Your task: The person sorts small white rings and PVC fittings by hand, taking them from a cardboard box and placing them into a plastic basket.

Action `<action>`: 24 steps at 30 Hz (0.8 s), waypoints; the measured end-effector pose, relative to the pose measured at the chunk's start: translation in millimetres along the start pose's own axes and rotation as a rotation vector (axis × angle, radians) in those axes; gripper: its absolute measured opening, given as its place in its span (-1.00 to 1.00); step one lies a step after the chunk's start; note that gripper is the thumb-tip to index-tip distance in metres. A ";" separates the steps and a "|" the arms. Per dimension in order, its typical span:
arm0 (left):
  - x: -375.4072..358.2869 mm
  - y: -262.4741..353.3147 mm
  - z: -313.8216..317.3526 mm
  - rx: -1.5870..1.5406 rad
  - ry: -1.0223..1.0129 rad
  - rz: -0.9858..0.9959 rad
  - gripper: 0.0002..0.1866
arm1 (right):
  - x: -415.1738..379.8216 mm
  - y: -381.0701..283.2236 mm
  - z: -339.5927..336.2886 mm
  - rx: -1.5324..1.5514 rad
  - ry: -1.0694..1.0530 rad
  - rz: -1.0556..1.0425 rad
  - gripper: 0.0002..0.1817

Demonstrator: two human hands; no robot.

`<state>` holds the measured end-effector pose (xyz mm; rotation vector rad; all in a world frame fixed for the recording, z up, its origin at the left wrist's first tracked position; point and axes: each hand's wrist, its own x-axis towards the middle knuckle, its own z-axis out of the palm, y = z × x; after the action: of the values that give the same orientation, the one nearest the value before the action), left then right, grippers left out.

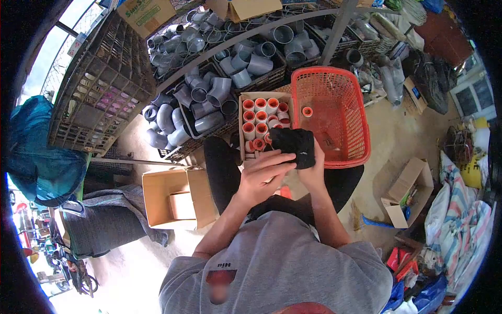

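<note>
Because the grey pipe bends (218, 91) were heaped high at the upper left of the frame, one of them could roll down if the pile was bumped. At the upper right of centre stood the red basket (364, 104), whose near edge looked very close to the person's right leg (351, 180); a shift of this leg could, I think, push it. Just beside it, the open carton (243, 112) held white pieces with orange mouths, upright at the far end but less regular nearer the hands, so a low wrist could tip some. The right hand (315, 172) was closed around the side of a black bundle (293, 148), near the centre of the frame, over the carton's near right corner. The left hand (256, 183) had its fingers slightly apart, with tips at the bundle's edge; whether they pinched it, I cannot tell. If only the right hand carried it, a loose hold could let it slip onto the pieces. Smallest was one short orange-mouthed piece (307, 111), which could roll if the basket was jolted.
</note>
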<state>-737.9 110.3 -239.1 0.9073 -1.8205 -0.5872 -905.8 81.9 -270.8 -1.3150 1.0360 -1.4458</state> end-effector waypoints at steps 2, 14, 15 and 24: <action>7.0 7.1 -1.0 -0.055 0.026 -0.017 -0.63 | -6.1 4.0 2.0 0.089 -0.012 0.027 -0.66; 2.9 16.3 9.7 -0.185 0.137 -0.388 -0.59 | -6.6 9.2 -4.9 -0.314 -0.018 -0.014 -0.82; -0.3 13.9 11.0 -0.300 0.163 -0.496 -0.63 | -10.3 -1.6 -1.1 -0.117 -0.057 0.184 -0.77; 11.5 -11.5 2.7 -0.610 0.197 -0.542 -0.64 | 2.2 -37.7 9.2 -0.378 -0.041 0.046 -0.66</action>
<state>-739.4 94.2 -242.2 0.9787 -1.0999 -1.2603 -899.7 89.0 -233.1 -1.5661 1.3487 -1.2201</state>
